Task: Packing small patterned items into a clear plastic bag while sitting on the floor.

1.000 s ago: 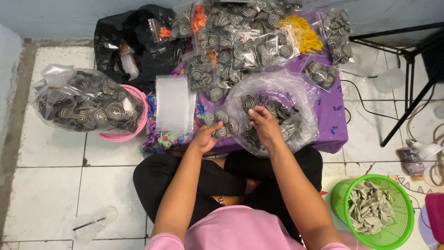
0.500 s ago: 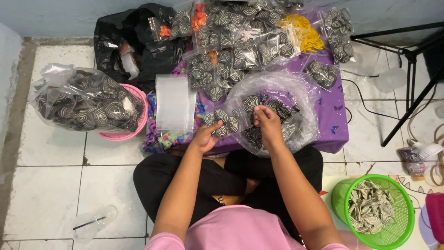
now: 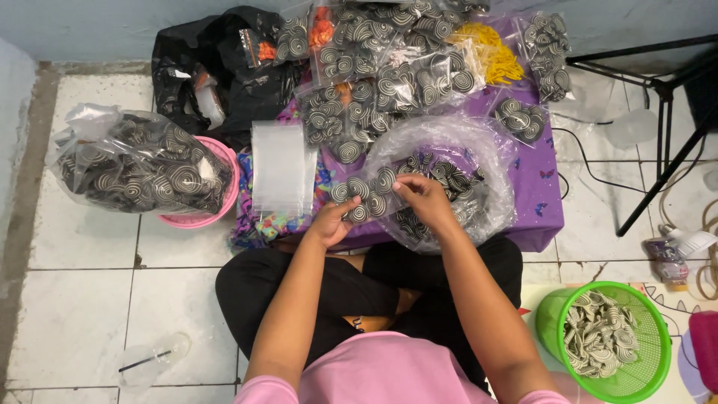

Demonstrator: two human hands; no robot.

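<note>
A: Spiral discs, head view: left hand is pinching a small stack at the low purple table's near edge.
B: Right hand?
A: Fingers are closing on discs inside the open clear bag, just right of the left hand, nearly touching.
B: Room?
A: Flat bag stack is sitting left; filled packets are crowding behind; green basket is sitting well apart.

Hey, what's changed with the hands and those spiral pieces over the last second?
Very little. The right hand shifted slightly within the open clear bag of spiral pieces, fingers working among them. The left hand keeps holding a few spiral pieces at the bag's near edge. The stack of small clear bags, the pink basket, the green basket and the filled packets stayed put.
</note>
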